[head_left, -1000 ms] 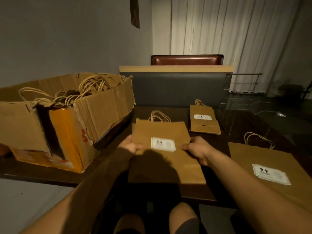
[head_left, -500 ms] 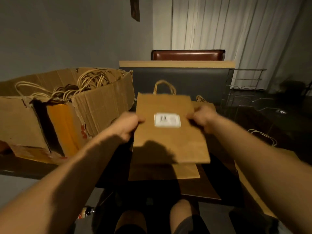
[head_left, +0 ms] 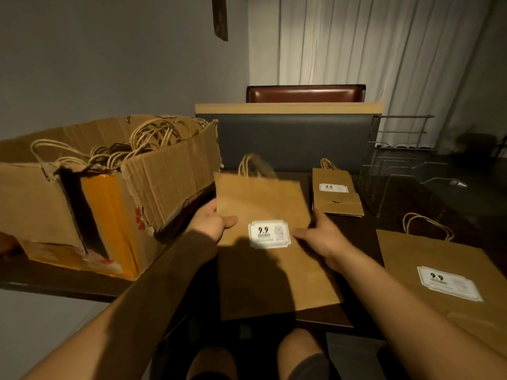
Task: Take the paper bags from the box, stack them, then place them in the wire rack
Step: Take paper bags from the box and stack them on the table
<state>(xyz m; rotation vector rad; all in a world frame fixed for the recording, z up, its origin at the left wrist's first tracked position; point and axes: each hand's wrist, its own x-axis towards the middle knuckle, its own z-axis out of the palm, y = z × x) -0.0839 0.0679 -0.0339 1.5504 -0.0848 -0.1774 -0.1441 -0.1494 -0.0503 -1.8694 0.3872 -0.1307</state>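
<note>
Inside cardboard box [head_left: 170, 185], paper bags [head_left: 153, 133] stand upright.

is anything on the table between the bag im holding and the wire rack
Yes. The small paper bag lies flat on the table between the held bag, gripped by both hands, and the wire rack at the far right. Lifting over it should clear.
</note>
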